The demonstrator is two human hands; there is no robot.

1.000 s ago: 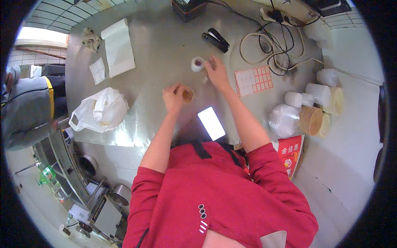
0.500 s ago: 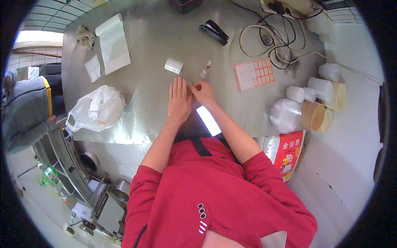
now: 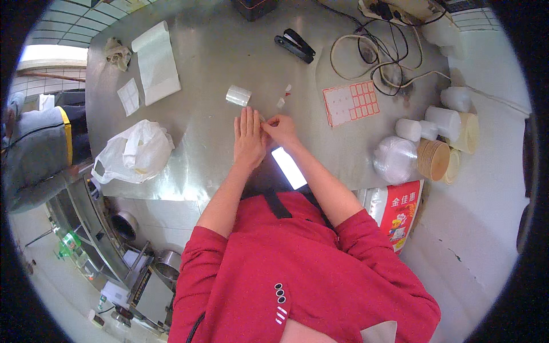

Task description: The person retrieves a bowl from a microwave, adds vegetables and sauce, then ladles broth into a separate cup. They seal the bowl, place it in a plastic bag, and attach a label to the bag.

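My left hand lies flat on the metal table, its fingers stretched out and side by side. Close against it, my right hand has its thumb and fingertips pinched together. What the pinch holds is too small and too hidden to name. Just past my left fingertips sits a clear roll of tape. Small white and red scraps lie beyond my right hand. A phone with a bright screen rests below my right wrist, near the table's front edge.
A white plastic bag and paper sheets occupy the left side. Toward the back are a black stapler and tangled cables. Red-bordered label sheets and stacked bowls stand right. A person is at far left.
Both hands stay almost in place. My right fingertips have shifted slightly toward my left hand, and the greyish bit between the hands shows less.
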